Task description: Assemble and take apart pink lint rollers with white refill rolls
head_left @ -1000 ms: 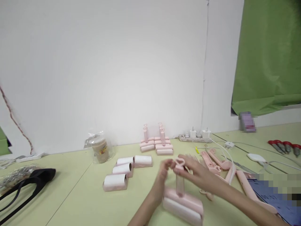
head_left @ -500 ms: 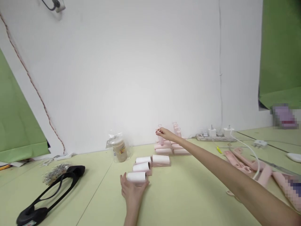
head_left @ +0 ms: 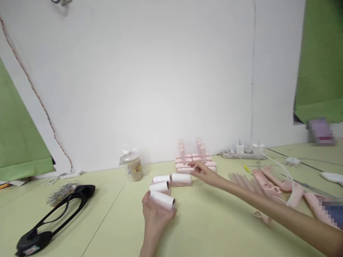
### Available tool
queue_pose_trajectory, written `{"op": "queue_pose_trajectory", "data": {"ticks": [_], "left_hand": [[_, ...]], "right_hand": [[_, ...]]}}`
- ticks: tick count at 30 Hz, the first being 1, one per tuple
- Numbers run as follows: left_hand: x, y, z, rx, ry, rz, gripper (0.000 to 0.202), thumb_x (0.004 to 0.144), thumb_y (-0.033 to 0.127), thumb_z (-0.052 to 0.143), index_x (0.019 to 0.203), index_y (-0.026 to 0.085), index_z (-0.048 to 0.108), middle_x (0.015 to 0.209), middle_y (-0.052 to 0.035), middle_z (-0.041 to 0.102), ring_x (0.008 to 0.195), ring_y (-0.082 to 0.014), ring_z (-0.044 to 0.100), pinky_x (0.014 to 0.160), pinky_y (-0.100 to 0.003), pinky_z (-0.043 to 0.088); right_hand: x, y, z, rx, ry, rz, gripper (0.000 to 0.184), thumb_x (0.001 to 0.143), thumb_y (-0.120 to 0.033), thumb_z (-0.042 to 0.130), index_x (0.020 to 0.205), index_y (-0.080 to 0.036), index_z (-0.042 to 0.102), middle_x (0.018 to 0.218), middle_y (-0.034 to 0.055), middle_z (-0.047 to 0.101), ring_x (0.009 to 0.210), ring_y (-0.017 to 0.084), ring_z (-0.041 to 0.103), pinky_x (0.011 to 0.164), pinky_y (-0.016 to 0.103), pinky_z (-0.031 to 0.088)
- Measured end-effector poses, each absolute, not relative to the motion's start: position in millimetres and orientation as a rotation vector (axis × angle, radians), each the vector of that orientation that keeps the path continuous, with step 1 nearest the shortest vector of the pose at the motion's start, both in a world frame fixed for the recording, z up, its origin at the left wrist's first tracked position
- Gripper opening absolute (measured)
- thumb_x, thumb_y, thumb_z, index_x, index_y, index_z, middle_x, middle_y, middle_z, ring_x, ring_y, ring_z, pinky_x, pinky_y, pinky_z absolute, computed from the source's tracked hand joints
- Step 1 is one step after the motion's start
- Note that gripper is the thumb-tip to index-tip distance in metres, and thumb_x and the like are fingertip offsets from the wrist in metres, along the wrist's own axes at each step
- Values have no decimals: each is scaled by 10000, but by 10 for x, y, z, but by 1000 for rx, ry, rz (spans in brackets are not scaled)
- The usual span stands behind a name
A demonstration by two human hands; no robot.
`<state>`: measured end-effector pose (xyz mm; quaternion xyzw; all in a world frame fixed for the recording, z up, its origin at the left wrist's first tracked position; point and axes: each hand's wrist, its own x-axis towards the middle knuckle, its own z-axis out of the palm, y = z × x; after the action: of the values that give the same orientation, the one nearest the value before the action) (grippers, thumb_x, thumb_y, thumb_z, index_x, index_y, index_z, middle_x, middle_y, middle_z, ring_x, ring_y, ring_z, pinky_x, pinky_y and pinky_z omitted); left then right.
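Item 1: paper roll (head_left: 162,200), a white tube with an open dark end. It is lifted just clear of the table (head_left: 209,228), tilted, at front centre. My left hand (head_left: 156,216) is clamped on it from below, fingers wrapped round the near side.

Item 2: right hand (head_left: 204,171), arm stretched forward across the table. I see the fingers loosely apart with nothing between them, though the hand is blurred. It hovers just in front of the lint rollers.

Item 3: spare rolls (head_left: 171,180), three by my count. They lie on the table in pinkish holders, just beyond the held roll and touching one another.

Item 4: assembled lint rollers (head_left: 194,160), pink, stacked in rows near the wall (head_left: 150,78), with several handles standing upright.

Item 5: bagged cup (head_left: 134,167), a tan cup in clear plastic, upright, left of the spare rolls.

Item 6: loose pink handles (head_left: 268,182), scattered flat on the table to the right, under and beyond my right forearm.

Item 7: power strip (head_left: 239,154) against the wall with white plugs in it, and a white cable (head_left: 281,168) curving from it over the handles.

Item 8: black strap (head_left: 53,217), a looped piece lying at far left, well apart from the rolls.

Item 9: green sheet (head_left: 321,60), hung at upper right
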<state>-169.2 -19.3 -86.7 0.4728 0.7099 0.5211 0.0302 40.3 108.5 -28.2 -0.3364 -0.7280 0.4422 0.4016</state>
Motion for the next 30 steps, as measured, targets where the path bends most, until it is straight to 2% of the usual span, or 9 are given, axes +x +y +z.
{"op": "queue_pose_trajectory", "data": {"ticks": [3, 6, 9, 13, 19, 23, 26, 28, 30], "left_hand": [[-1322, -201, -624, 1945, 1865, 1400, 957, 434, 391, 716, 1231, 160, 238, 1174, -146, 412, 1071, -351, 415, 896, -438, 349], [-892, -107, -294, 2365, 1304, 903, 1005, 410, 423, 730, 1280, 193, 282, 1212, -126, 439, 1082, -342, 401, 855, -413, 386], [-467, 24, 3, 2671, 934, 516, 1059, 361, 410, 735, 1308, 231, 297, 1135, -123, 529, 962, -361, 474, 802, -433, 387], [-54, 129, 275, 2958, 808, 269, 1058, 337, 358, 746, 1303, 242, 330, 980, -131, 593, 820, -367, 520, 732, -454, 393], [-198, 182, 525, 2926, 1031, 297, 987, 340, 289, 769, 1252, 290, 391, 1163, -114, 499, 1040, -385, 428, 866, -478, 334], [-564, 187, 117, 2499, 1553, 773, 860, 505, 414, 706, 1266, 296, 322, 1285, -83, 321, 1184, -316, 306, 915, -443, 328], [-682, 160, -520, 2050, 1868, 1198, 726, 525, 423, 703, 1161, 202, 429, 1176, -113, 338, 1141, -312, 349, 922, -451, 326], [-665, 117, -916, 1868, 1997, 1288, 636, 477, 367, 738, 1042, 185, 510, 1135, -119, 354, 1105, -343, 362, 900, -481, 332], [-609, 52, -1181, 1858, 1997, 1310, 540, 553, 336, 702, 1040, 193, 517, 1155, -121, 354, 1076, -328, 380, 895, -481, 331]], "right_hand": [[636, 513, -488, -876, -1772, 1398, 513, 770, -579, 435, 1116, -204, 484, 1062, 102, 565, 927, 226, 568, 787, 402, 444], [807, 146, -650, -794, -1437, 1874, 611, 800, -647, 240, 1126, -177, 456, 1033, 124, 595, 896, 225, 600, 713, 378, 467], [952, 47, -771, -586, -872, 2209, 598, 765, -664, 311, 1014, -162, 519, 997, 117, 626, 910, 249, 591, 715, 375, 450], [1121, 106, -885, -459, -496, 2203, 468, 757, -602, 411, 894, -183, 568, 881, 76, 673, 894, 255, 593, 748, 397, 438], [1231, 135, -890, -339, -143, 2170, 383, 720, -561, 515, 900, -226, 561, 862, 43, 653, 802, 203, 613, 806, 437, 427], [1294, 162, -795, -331, -14, 2115, 300, 717, -484, 572, 772, -189, 559, 785, 48, 626, 760, 166, 605, 742, 325, 471], [1359, 178, -694, -345, -52, 2035, 275, 718, -438, 602, 686, -173, 538, 687, 36, 594, 698, 153, 592, 690, 282, 479], [1386, 163, -628, -342, -103, 2037, 285, 714, -443, 607, 688, -168, 540, 702, 44, 592, 690, 156, 586, 669, 280, 479], [1384, 127, -580, -352, -134, 2048, 282, 722, -443, 600, 697, -168, 544, 714, 46, 591, 687, 157, 583, 658, 279, 477]]}}
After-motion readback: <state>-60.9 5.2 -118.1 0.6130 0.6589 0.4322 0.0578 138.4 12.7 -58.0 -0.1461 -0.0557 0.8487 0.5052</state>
